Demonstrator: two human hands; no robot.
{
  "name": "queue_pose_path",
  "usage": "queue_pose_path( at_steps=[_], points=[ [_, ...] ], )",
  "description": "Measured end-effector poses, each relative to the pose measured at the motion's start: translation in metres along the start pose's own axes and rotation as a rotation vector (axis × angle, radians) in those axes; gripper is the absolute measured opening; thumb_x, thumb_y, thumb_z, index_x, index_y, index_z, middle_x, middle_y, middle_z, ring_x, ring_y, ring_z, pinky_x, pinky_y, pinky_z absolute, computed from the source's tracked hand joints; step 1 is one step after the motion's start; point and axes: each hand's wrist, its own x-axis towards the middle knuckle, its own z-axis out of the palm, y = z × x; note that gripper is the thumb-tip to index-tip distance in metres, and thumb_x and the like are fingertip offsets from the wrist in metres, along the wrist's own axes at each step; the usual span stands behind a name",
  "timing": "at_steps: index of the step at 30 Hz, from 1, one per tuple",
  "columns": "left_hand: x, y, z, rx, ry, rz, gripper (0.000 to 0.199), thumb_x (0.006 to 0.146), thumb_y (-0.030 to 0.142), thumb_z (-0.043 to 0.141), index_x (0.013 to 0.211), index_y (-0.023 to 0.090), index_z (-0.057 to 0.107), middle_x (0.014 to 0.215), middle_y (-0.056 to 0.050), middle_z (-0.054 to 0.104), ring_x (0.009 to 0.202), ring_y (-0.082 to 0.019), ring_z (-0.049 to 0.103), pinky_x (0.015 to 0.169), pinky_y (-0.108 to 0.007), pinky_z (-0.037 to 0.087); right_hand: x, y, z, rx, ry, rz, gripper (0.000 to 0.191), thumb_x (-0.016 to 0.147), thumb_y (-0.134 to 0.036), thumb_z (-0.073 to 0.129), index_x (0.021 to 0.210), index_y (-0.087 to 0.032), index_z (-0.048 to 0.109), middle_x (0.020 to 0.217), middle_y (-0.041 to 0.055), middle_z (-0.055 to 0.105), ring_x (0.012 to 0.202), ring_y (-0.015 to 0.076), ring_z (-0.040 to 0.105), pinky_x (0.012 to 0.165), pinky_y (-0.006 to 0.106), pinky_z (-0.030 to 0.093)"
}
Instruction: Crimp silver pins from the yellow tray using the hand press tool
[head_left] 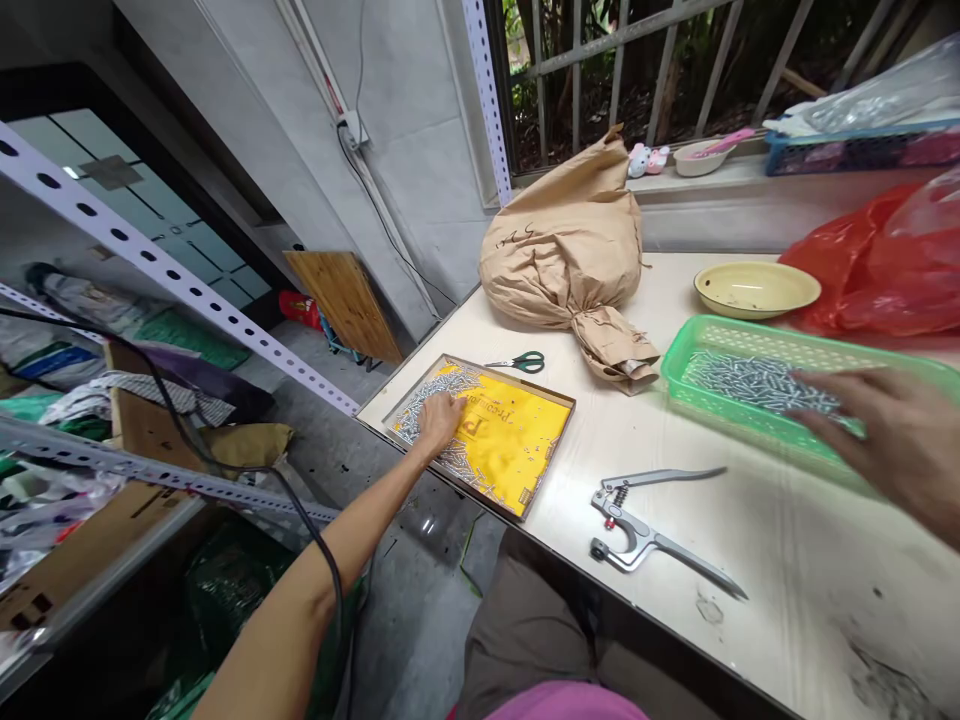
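Metal pieces [411, 412] should be kept inside the tray [550, 458] by the curled left hand [441, 420], contents undeterminable; the right hand [896, 425] is spread.

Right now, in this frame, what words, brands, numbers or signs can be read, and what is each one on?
"P": large, on the yellow sheet.
"Pr…": same sheet; the rest is unclear.
Small corner print, same sheet: too small to read.
Handwriting on the brown paper bag: illegible.
Dark print on the cardboard box: unreadable.
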Motion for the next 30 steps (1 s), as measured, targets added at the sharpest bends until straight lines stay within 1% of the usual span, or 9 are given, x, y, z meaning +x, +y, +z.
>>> queue_pose_path(
  at_steps=[5,8,13,15,17,19,21,23,30],
  points=[
    [0.004,0.002,-0.001,0.056,-0.080,0.059,0.018,0.076,0.027,0.059,0.064,0.014,0.062,0.069,-0.008,0.064,0.075,-0.020,0.059,0.066,-0.026,0.038,-0.056,-0.087,0.024,0.044,-0.319,-0.002,0.030,0.091,-0.040,0.041,0.111,-0.027,0.060,0.100,0.0085,0.063,0.087,0.0223,0.060,0.073,0.035,0.047],
    [0.002,0.004,-0.007,0.058,-0.121,0.127,0.013,0.075,0.018,0.058,0.064,0.014,0.061,0.064,-0.004,0.061,0.075,-0.018,0.058,0.070,-0.026,0.039,-0.078,-0.115,0.033,0.052,-0.462,0.055,0.029,0.094,-0.035,0.036,0.106,-0.025,0.062,0.093,0.0077,0.062,0.082,0.0190,0.059,0.070,0.032,0.046],
    [-0.012,0.016,-0.019,-0.007,-0.124,0.237,0.010,0.077,0.011,0.054,0.068,0.013,0.059,0.069,-0.002,0.061,0.083,-0.018,0.059,0.077,-0.028,0.042,-0.095,-0.122,0.045,-0.065,-0.572,0.074,0.027,0.095,-0.027,0.036,0.099,-0.020,0.062,0.087,0.0066,0.058,0.080,0.0184,0.054,0.069,0.030,0.039],
    [-0.029,0.030,-0.021,-0.075,-0.164,0.281,0.008,0.080,0.014,0.054,0.077,0.013,0.061,0.073,-0.001,0.063,0.078,-0.016,0.060,0.072,-0.026,0.045,-0.096,-0.121,0.048,-0.114,-0.590,0.084,0.027,0.095,-0.025,0.036,0.096,-0.019,0.062,0.086,0.0063,0.057,0.079,0.0181,0.053,0.068,0.030,0.036],
    [-0.056,0.049,-0.018,-0.152,-0.261,0.320,0.012,0.083,0.023,0.055,0.087,0.015,0.063,0.069,0.000,0.064,0.063,-0.013,0.061,0.060,-0.023,0.047,-0.096,-0.120,0.049,-0.133,-0.605,0.081,0.027,0.095,-0.024,0.036,0.093,-0.018,0.062,0.087,0.0059,0.057,0.079,0.0176,0.051,0.067,0.030,0.033],
    [-0.089,0.070,-0.011,-0.291,-0.451,0.324,0.019,0.083,0.031,0.057,0.092,0.015,0.063,0.060,0.001,0.062,0.048,-0.010,0.056,0.047,-0.020,0.044,-0.094,-0.120,0.048,-0.142,-0.615,0.069,0.026,0.096,-0.023,0.036,0.091,-0.018,0.061,0.087,0.0057,0.057,0.079,0.0170,0.050,0.066,0.030,0.031],
    [-0.121,0.089,-0.001,-0.536,-0.717,0.233,0.019,0.081,0.031,0.061,0.089,0.014,0.062,0.052,0.003,0.058,0.039,-0.008,0.049,0.039,-0.018,0.039,-0.092,-0.120,0.047,-0.156,-0.620,0.059,0.025,0.096,-0.023,0.036,0.091,-0.018,0.060,0.088,0.0057,0.057,0.078,0.0166,0.049,0.065,0.030,0.029],
    [-0.144,0.102,0.011,-0.691,-0.877,0.112,0.016,0.078,0.028,0.063,0.081,0.012,0.061,0.047,0.004,0.053,0.035,-0.005,0.043,0.034,-0.016,0.033,-0.089,-0.120,0.044,-0.171,-0.628,0.061,0.025,0.096,-0.023,0.036,0.091,-0.018,0.060,0.088,0.0058,0.057,0.078,0.0165,0.048,0.064,0.030,0.027],
    [-0.158,0.109,0.038,-0.759,-1.015,-0.057,0.018,0.073,0.026,0.068,0.070,0.012,0.058,0.041,0.007,0.045,0.030,-0.003,0.033,0.030,-0.016,0.021,-0.083,-0.122,0.039,-0.215,-0.624,0.069,0.021,0.095,-0.022,0.039,0.091,-0.017,0.060,0.089,0.0061,0.057,0.077,0.0154,0.047,0.062,0.031,0.023]
  ],
)
